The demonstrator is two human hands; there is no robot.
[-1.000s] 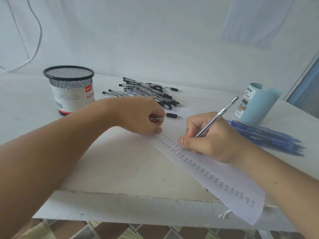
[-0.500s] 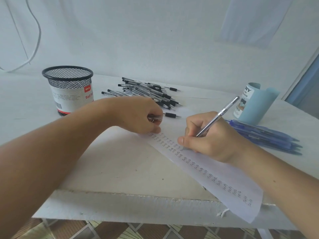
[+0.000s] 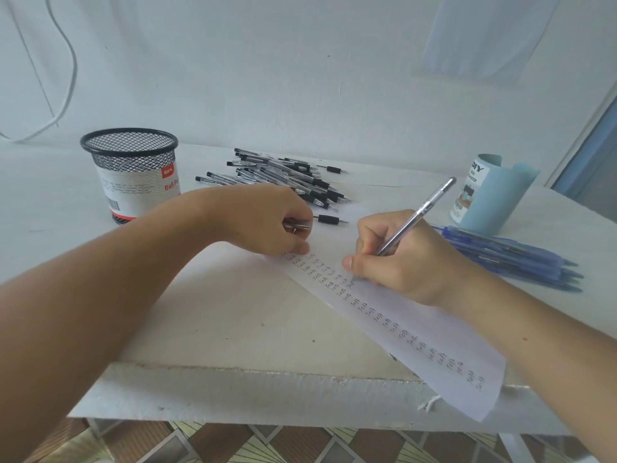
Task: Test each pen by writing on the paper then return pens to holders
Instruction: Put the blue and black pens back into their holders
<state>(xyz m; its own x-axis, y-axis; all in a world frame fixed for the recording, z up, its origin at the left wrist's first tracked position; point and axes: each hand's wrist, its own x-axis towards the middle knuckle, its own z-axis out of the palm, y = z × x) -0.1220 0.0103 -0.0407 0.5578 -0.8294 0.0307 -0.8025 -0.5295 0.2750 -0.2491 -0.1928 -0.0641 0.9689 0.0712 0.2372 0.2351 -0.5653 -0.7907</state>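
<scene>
The right hand grips a pen, tip on the paper; it has advanced little since a second ago: test mark underway.

The left hand clasps another pen.

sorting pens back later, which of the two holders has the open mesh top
The black mesh holder at the table's far left, beside the black pen pile. The other, the light blue holder at far right, has smooth solid walls.
</scene>
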